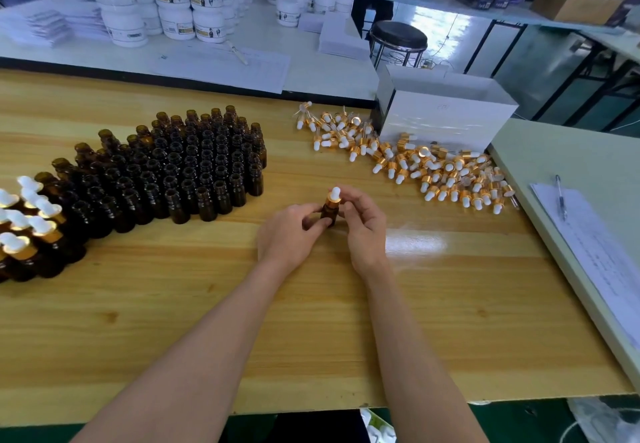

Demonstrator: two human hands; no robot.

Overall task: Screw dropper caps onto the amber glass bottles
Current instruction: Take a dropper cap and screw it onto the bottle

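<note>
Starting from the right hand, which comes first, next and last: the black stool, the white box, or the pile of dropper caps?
1. pile of dropper caps, on the table right of the right hand.
2. white box, behind that pile.
3. black stool, beyond the table.

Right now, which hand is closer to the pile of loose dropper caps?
Right. The right hand is left of the dropper cap pile; the left hand lies farther left.

Single head-worn wide-angle view, angled forward and down onto the desk [311, 321] at arm's length; shelving fills the upper frame.
</note>
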